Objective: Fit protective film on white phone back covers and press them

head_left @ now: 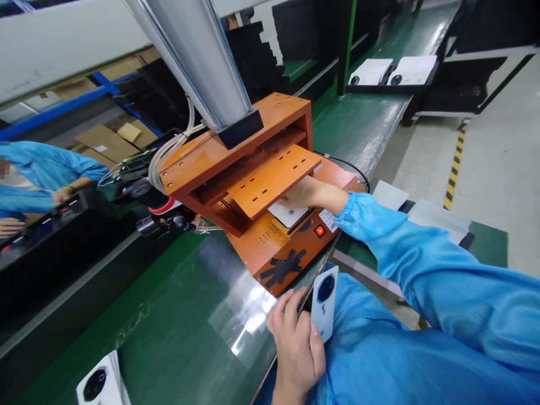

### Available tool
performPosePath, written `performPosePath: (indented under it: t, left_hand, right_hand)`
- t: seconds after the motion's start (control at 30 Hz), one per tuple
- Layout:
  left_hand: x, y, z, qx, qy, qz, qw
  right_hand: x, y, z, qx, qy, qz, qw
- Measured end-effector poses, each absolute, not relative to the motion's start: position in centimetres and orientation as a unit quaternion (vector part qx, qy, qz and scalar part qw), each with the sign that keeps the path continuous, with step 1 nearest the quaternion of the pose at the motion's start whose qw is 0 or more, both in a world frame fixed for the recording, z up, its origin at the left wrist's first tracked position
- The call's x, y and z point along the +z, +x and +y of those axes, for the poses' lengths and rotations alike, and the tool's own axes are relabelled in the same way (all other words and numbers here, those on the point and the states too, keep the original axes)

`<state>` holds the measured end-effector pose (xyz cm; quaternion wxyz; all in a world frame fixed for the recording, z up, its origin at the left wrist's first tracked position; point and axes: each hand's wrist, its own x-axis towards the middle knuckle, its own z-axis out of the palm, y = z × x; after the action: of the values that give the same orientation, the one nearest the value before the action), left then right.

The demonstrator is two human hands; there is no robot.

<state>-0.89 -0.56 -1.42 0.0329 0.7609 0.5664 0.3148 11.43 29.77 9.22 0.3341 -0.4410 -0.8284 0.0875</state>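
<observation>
My right hand (304, 194) reaches under the orange plate of the orange press fixture (253, 169) and rests on a white phone back cover (288, 214) lying on its base. Its fingers are hidden beneath the plate. My left hand (295, 343) sits at the near edge of the green conveyor belt (177, 320), thumb and fingers pinching another white back cover (324, 302) with a round black camera ring, held upright.
A third white cover (101, 385) lies on the belt at the bottom left. A silver cylinder (198, 56) rises above the fixture. White covers sit on a black tray (390, 72) far ahead. Another person in blue (46, 174) works at the left.
</observation>
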Motion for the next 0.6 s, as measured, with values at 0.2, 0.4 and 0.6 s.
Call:
performPosePath:
  t: [0.2, 0.4, 0.6]
  left_hand:
    - [-1.2, -0.7, 0.8, 0.299, 0.759, 0.578, -0.011]
    - [-1.7, -0.7, 1.5, 0.314, 0.750, 0.581, -0.035]
    - [-2.4, 0.0, 2.3, 0.292, 0.737, 0.609, -0.043]
  right_hand:
    - [3.3, 20.2, 21.7, -0.019, -0.449, -0.752, 0.483]
    - [-3.7, 26.4, 18.7, -0.042, -0.542, -0.708, 0.451]
    - [-4.3, 28.3, 19.6, -0.022, -0.527, -0.742, 0.414]
